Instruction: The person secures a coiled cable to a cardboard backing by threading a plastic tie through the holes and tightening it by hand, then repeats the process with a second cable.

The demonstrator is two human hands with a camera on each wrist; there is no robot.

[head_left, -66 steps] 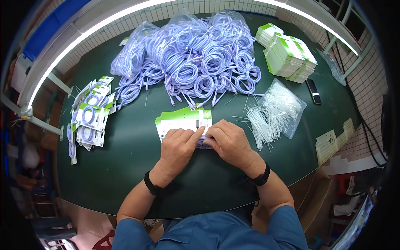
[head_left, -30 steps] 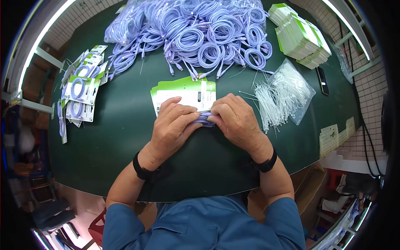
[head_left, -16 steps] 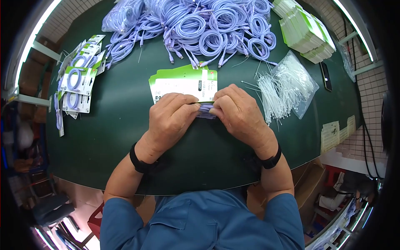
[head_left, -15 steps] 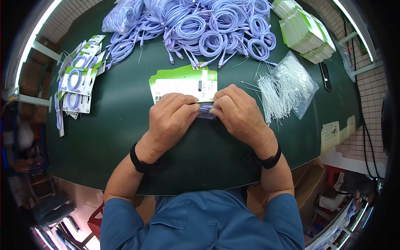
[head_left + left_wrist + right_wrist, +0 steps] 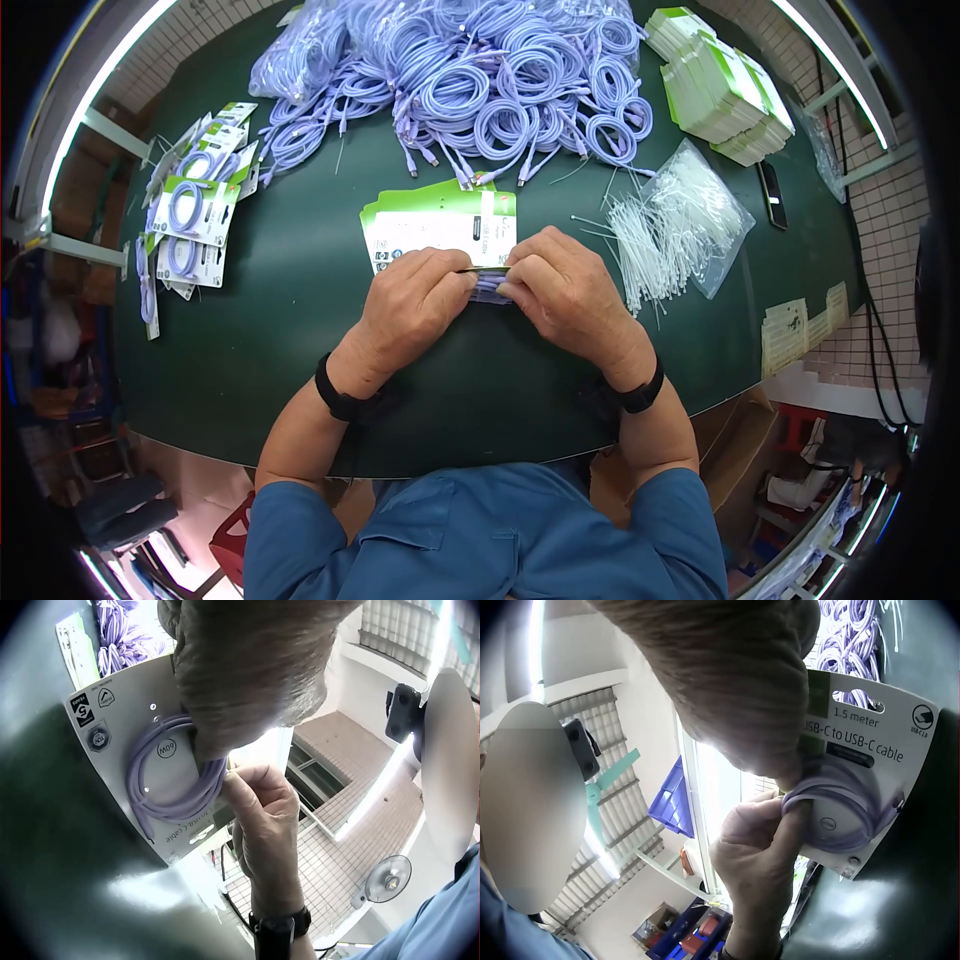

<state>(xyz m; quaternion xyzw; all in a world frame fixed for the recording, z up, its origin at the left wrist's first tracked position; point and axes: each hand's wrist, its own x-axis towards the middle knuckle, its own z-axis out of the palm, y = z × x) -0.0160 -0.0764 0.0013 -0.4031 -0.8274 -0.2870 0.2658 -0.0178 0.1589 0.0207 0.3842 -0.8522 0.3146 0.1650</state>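
Both hands hold a white-and-green retail card (image 5: 855, 720) printed "USB-C to USB-C cable", low over the near table. A coiled lilac USB-C cable (image 5: 137, 778) lies against its face. The left hand (image 5: 415, 295) pinches one side with thumb and curled fingers. From the other side the right hand (image 5: 568, 292) pinches card and coil, its thumb at the cable in the left wrist view. In the head view the card is seen nearly edge-on, with the coil (image 5: 488, 287) between the thumbs. Just beyond the hands lies a fanned stack of flat cards (image 5: 430, 230).
A large heap of lilac cables (image 5: 480, 90), partly bagged, covers the back. Carded cables (image 5: 195, 210) pile up at the left. On the right are white cable ties (image 5: 670, 230) on a plastic bag, a phone (image 5: 773, 195) and stacked cards (image 5: 720, 85).
The left index finger, earlier extended over the card, has curled into a pinch beside the thumb. The held card has tipped nearly edge-on to the head view. The head view has shifted slightly.
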